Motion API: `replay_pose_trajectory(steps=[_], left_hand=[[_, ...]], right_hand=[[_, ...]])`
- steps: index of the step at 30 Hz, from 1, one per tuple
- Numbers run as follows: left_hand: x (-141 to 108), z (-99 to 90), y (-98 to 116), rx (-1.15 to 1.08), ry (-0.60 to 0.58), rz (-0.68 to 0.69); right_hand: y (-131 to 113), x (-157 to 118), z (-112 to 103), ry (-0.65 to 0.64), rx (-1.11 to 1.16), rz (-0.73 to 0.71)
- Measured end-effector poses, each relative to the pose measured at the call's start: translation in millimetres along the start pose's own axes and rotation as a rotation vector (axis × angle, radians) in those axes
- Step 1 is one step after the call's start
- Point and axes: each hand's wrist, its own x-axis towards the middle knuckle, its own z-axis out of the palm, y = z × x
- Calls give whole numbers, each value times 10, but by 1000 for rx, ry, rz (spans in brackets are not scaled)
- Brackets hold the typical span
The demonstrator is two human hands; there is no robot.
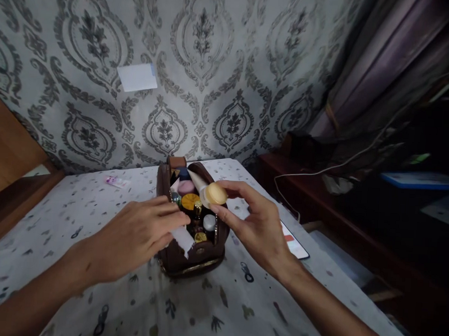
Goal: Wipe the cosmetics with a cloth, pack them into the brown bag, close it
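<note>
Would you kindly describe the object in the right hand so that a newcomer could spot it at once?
On the white patterned cloth stands an open, well-filled brown bag. Above its right edge, the right hand holds a small round container. Its pale yellow top sets it apart from the deeper yellow round lid down inside the bag.

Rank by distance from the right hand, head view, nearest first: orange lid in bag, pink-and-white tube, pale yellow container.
1. Pale yellow container: in the right hand, at the fingertips.
2. Orange lid: inside the brown bag, left of the container.
3. Pink-and-white tube: on the sheet, far left.
</note>
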Motion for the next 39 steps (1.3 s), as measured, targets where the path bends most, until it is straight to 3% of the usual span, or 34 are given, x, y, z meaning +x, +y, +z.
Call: replay_pose_trajectory(steps=[10, 19, 30, 39], left_hand=[[-73, 48, -2, 7, 29, -1], [-76, 77, 8, 64, 45, 52], [-52, 105, 26, 72, 37, 40], [-52, 100, 56, 82, 9, 16]], right_hand=[[-15, 399, 99, -118, 6, -15], [126, 904, 398, -450, -436, -48], [81, 1070, 605, -670, -772, -48], [26, 1139, 643, -678, -808, -63]])
